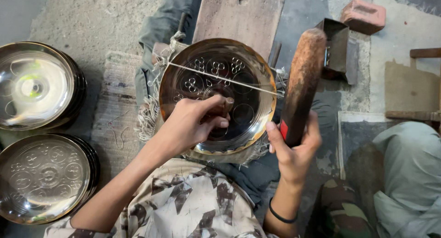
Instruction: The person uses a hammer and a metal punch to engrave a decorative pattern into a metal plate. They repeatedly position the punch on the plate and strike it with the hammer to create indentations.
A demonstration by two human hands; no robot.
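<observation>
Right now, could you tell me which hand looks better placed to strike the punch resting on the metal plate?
The right hand, probably: it grips the wooden mallet, raised just right of the metal plate. The left hand is occupied pinching the punch against the plate's patterned surface.

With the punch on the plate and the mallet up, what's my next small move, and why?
Probably bring the wooden mallet, raised in the right hand, down onto the punch. The left hand already holds it upright against the brass plate.

Soft daylight, even; strong glare on stacked metal plates (34,84) at left; slight motion blur; edges mildly stretched.
</observation>
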